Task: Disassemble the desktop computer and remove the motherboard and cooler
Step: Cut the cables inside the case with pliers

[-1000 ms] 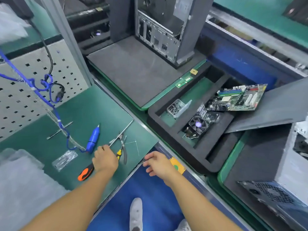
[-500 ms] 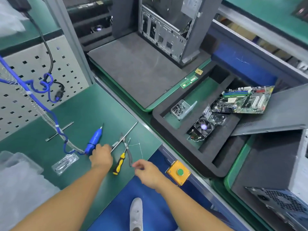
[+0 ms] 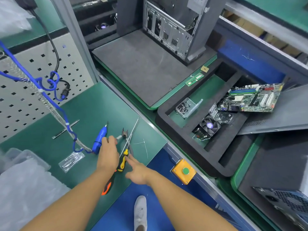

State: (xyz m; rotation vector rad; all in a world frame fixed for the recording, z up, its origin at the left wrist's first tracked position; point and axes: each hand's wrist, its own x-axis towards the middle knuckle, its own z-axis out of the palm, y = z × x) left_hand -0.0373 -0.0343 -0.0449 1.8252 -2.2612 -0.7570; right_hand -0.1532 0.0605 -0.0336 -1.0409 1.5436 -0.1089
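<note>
The green motherboard (image 3: 250, 99) lies tilted on the far edge of a black foam tray (image 3: 183, 147). In one slot of the tray sits the cooler (image 3: 208, 127), fan up. An emptied computer case (image 3: 175, 25) stands upright on a grey foam mat (image 3: 141, 67). On the green bench mat (image 3: 93, 110), my left hand (image 3: 108, 152) has its fingertips curled round a handle of the side cutters (image 3: 124, 132). My right hand (image 3: 138, 170) reaches in with straight fingers that touch the yellow-handled screwdriver (image 3: 123, 161).
A blue electric screwdriver (image 3: 100, 137) on a blue cable, an orange-handled screwdriver (image 3: 107, 187), cut zip ties (image 3: 144, 145) and a small bag (image 3: 71, 160) lie by my hands. A screw box (image 3: 185, 107), a RAM stick (image 3: 195, 79), a grey side panel (image 3: 283, 114), a yellow button box (image 3: 184, 170) and another case (image 3: 283, 202) are to the right.
My left hand moved from the orange screwdriver up to the side cutters. My right hand moved left from the bench edge to the yellow screwdriver.
</note>
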